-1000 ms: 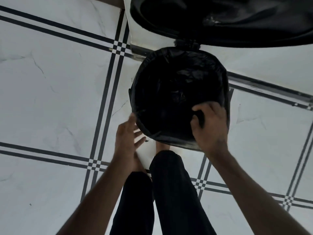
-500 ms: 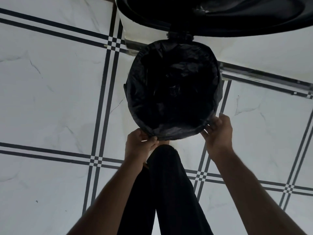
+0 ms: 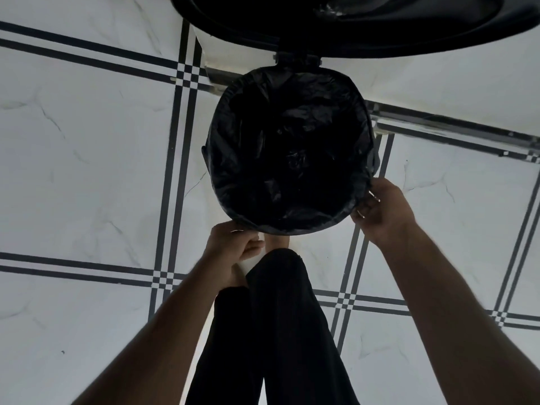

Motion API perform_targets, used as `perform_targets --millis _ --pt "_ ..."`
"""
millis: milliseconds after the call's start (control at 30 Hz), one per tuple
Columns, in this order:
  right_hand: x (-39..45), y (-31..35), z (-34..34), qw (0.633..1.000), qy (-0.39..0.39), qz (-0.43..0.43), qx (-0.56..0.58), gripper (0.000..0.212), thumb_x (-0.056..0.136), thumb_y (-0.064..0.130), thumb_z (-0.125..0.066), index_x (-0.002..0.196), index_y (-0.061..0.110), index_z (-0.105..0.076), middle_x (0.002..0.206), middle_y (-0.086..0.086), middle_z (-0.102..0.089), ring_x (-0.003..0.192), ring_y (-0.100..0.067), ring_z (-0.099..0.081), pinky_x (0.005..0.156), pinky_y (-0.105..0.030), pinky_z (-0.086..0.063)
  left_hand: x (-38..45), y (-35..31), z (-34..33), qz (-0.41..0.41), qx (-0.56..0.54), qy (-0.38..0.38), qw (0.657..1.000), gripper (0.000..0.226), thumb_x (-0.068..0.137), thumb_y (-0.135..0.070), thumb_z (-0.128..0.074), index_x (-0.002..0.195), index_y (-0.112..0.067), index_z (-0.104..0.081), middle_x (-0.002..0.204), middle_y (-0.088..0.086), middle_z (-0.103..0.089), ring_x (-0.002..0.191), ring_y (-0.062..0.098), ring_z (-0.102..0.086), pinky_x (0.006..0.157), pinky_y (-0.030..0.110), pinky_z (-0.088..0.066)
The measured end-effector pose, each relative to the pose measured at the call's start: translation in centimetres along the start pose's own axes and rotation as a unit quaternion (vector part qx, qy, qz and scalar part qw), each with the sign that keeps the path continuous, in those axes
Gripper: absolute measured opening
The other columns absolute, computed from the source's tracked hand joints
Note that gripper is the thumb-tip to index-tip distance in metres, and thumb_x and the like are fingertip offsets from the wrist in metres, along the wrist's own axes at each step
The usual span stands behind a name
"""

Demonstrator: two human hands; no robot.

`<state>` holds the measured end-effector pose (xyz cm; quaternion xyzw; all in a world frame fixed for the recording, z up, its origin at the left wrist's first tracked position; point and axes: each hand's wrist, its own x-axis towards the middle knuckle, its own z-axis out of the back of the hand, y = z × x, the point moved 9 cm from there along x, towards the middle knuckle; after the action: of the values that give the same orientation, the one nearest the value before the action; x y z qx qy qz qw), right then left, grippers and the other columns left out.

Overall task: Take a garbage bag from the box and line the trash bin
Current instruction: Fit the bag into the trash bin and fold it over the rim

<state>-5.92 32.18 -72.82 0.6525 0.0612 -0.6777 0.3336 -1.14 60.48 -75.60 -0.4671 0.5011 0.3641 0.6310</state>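
A round trash bin (image 3: pixel 375 159) stands on the tiled floor with its lid (image 3: pixel 365 21) raised at the top of the view. A black garbage bag (image 3: pixel 289 153) fills the bin and is folded over its rim all round. My left hand (image 3: pixel 233 244) pinches the bag's edge at the near left of the rim. At the near right of the rim, my right hand (image 3: pixel 382 210) grips the bag's folded edge. The box is not in view.
My legs in black trousers (image 3: pixel 277 331) stand right before the bin, one foot under its near edge. White marble floor tiles (image 3: pixel 87 171) with black lines surround it. A wall base (image 3: pixel 453 130) runs behind the bin at the right.
My right hand came out of the bin's mouth and moved to the right side of the rim. My left hand closed on the bag's near edge.
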Motion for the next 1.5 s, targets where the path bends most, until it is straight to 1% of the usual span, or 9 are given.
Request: perform_targets --millis 167,333,533,633,767,967,1067,1300,1500 --pt "-0.6 0.3 -0.2 1.0 0.023 -0.011 -0.007 0.025 0.095 0.035 -0.053 0.09 0.014 -0.064 0.071 0.002 -0.065 0.071 -0.012 -0.062 0.075 -0.03 -0.052 -1.0 0.7 -1.6 0.045 -0.171 0.076 0.981 0.017 0.099 -0.01 -0.051 0.102 -0.009 -0.068 0.102 0.011 -0.075 0.104 0.024 -0.07 0.089 0.036 -0.055" --pt "-0.6 0.4 0.0 0.998 0.027 -0.046 -0.023 0.042 0.091 0.045 -0.05 0.113 0.012 -0.066 0.102 -0.005 -0.067 0.105 -0.023 -0.064 0.092 -0.042 -0.053 -2.0 2.4 -2.3 0.104 -0.382 0.106 0.912 0.059 0.1 -0.051 -0.037 0.117 -0.001 -0.063 0.122 0.019 -0.068 0.115 0.032 -0.065 0.101 0.046 -0.049" --pt "0.0 1.4 1.5 0.997 -0.05 0.029 -0.05 0.016 0.092 0.026 -0.049 0.093 0.016 -0.061 0.09 -0.003 -0.066 0.08 -0.018 -0.063 0.07 -0.031 -0.053 -3.1 1.9 -4.1 0.087 -0.51 0.132 0.845 0.093 0.083 -0.079 -0.043 0.133 -0.002 -0.054 0.134 0.021 -0.06 0.116 0.043 -0.064 0.104 0.053 -0.046" --pt "-2.6 6.3 1.7 0.906 -0.185 0.32 -0.208 0.034 0.087 0.018 -0.053 0.12 0.016 -0.056 0.111 -0.002 -0.06 0.096 -0.017 -0.058 0.085 -0.032 -0.051 -2.8 2.3 -3.4 0.082 -0.507 0.103 0.852 0.095 0.081 -0.083 -0.038 0.137 -0.007 -0.052 0.134 0.019 -0.061 0.117 0.041 -0.063 0.106 0.054 -0.045" --pt "-4.9 7.4 -5.7 0.753 -0.09 0.492 -0.427 0.056 0.095 0.015 -0.048 0.149 0.006 -0.036 0.139 -0.012 -0.051 0.129 -0.022 -0.046 0.105 -0.025 -0.037 -2.2 1.3 -2.3 0.077 -0.483 0.065 0.87 0.092 0.084 -0.081 -0.036 0.133 -0.006 -0.054 0.134 0.018 -0.06 0.119 0.039 -0.061 0.101 0.054 -0.05" --pt "-0.4 9.8 -7.9 0.828 -0.118 0.388 -0.387 0.063 0.091 0.052 -0.042 0.139 0.011 -0.051 0.123 -0.009 -0.065 0.116 -0.024 -0.06 0.1 -0.034 -0.047 -2.2 0.4 -2.1 0.061 -0.441 0.065 0.893 0.092 0.085 -0.081 -0.03 0.129 -0.005 -0.058 0.132 0.016 -0.062 0.122 0.034 -0.06 0.106 0.049 -0.046" --pt "1.1 10.7 -8.1 0.871 -0.097 0.35 -0.331 0.042 0.1 0.047 -0.044 0.122 0.013 -0.058 0.095 0.008 -0.064 0.083 -0.005 -0.061 0.069 -0.02 -0.043 -2.2 0.6 -2.2 0.059 -0.443 0.068 0.892 0.094 0.084 -0.082 -0.031 0.134 -0.007 -0.056 0.133 0.015 -0.063 0.123 0.032 -0.059 0.107 0.048 -0.045" --pt "2.7 11.6 -9.4 0.903 -0.042 0.317 -0.287 0.041 0.101 0.048 -0.042 0.07 0.022 -0.048 0.066 0.009 -0.048 0.061 -0.008 -0.045 0.058 -0.025 -0.035 -2.5 1.0 -2.8 0.051 -0.436 0.059 0.897 0.096 0.084 -0.083 -0.026 0.135 -0.006 -0.055 0.126 0.014 -0.068 0.122 0.03 -0.06 0.11 0.046 -0.042" --pt "2.3 12.9 -12.1 0.879 0.021 0.353 -0.319 0.037 0.1 0.043 -0.051 0.07 0.024 -0.041 0.065 0.009 -0.042 0.052 -0.001 -0.041 0.046 -0.014 -0.034 -2.2 0.9 -3.0 0.058 -0.453 0.057 0.888 0.095 0.085 -0.082 -0.026 0.138 -0.008 -0.053 0.129 0.015 -0.066 0.122 0.03 -0.06 0.111 0.047 -0.04"
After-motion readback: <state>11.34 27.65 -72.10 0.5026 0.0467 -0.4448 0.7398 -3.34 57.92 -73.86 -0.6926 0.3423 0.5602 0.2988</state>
